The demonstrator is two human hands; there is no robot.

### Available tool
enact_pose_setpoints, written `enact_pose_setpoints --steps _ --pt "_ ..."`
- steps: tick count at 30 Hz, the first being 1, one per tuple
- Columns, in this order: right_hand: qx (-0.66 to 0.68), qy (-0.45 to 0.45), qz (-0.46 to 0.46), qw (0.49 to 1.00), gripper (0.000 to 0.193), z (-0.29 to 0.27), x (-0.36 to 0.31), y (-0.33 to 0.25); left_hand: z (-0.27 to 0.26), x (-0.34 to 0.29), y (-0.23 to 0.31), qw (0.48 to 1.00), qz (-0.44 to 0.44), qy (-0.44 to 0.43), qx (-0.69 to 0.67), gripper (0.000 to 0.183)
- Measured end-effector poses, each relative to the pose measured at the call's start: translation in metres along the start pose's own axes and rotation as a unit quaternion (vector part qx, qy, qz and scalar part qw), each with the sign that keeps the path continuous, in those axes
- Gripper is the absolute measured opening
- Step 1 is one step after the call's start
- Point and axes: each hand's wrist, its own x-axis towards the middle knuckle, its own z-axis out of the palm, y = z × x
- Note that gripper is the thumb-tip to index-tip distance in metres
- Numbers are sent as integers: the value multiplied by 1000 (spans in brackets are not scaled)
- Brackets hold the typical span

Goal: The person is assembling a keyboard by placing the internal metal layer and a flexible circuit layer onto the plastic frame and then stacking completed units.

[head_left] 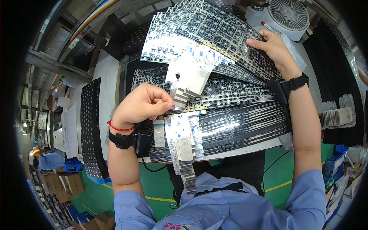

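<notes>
A fanned stack of keyboard membrane sheets, clear with black printed circuits, is raised at the far side of the bench. My right hand grips its right edge, thumb on top and fingers behind. White-and-blue flat connector tails hang from the sheets toward my left hand. That hand is closed in a pinch right at the tails' lower ends; what lies between its fingertips is too small to make out. Under the raised fan lie more membrane sheets. A nearer stack of membrane sheets has its tails hanging over the bench's front edge.
A white fan stands at the back right. Black dotted sheets lie at the left. On the right is a black stack with bundled tails. Metal shelving borders the left; cardboard boxes sit on the green floor.
</notes>
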Motion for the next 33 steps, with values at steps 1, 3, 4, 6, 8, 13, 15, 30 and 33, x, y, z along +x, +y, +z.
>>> enact_pose_setpoints --steps 1,3,4,6,8,13,15,30,33 --pt "0 0 1 1000 31 0 0 0 0 0 0 1000 -1 0 1 13" --pt "1 1 3 1000 32 0 -1 -1 0 1 0 1000 1 -4 1 13" --pt "0 1 3 1000 32 0 -1 -1 0 1 -1 1000 2 -6 1 13" --pt "-3 1 2 1000 31 0 0 -1 1 1 0 1000 3 -3 3 13" --pt "-3 -1 1 1000 31 -1 -1 -1 1 1 0 1000 4 -1 4 12" --pt "-3 -3 -5 1000 29 -1 1 1 1 1 -2 1000 17 -3 6 13" --pt "-8 -2 -5 1000 29 -1 1 1 2 1 -1 1000 17 -4 6 13" --pt "4 -5 -9 1000 29 0 1 1 -1 1 -2 1000 13 19 14 13" --pt "5 -2 -14 1000 29 0 2 3 -2 0 -1 1000 8 1 10 13"
